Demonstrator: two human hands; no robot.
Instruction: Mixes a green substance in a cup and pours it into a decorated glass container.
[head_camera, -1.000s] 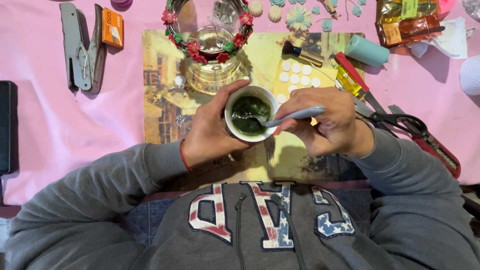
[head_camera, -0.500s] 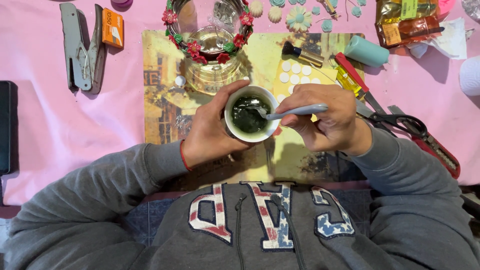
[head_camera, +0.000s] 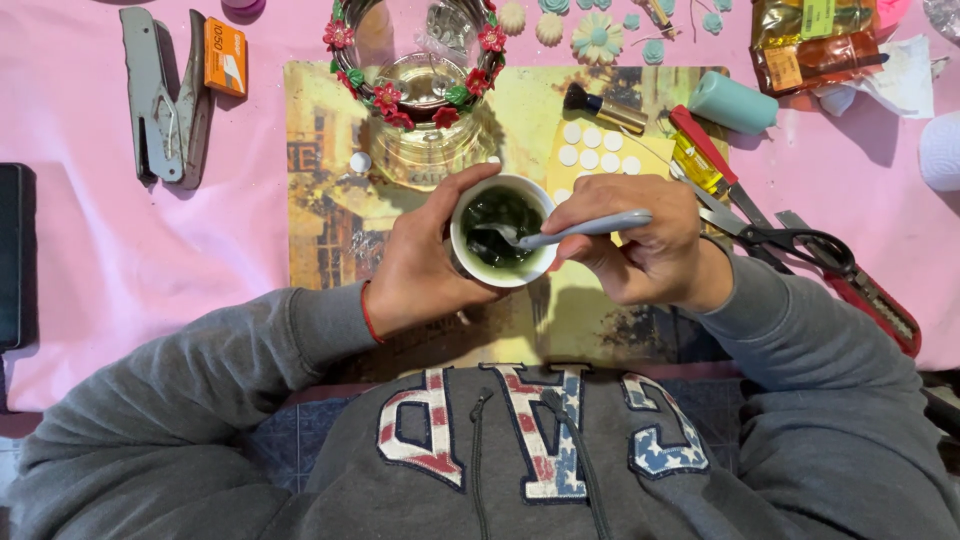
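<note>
Left hand: we wrap our fingers round the small white cup, held above the yellow mat.
Right hand: we pinch the grey spoon by its handle, bowl dipped in the cup.
Contents: dark green liquid, likely to slop if tipped.
Handling: the cup seems light, rigid and smooth; we judge a grip round its wall safest.
Nearby: glass jar with red flowers just beyond; scissors to the right.

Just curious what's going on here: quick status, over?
Left hand grips white cup of dark green mix. Right hand holds spoon, bowl in cup. Decorated glass jar just beyond, not touching.
</note>
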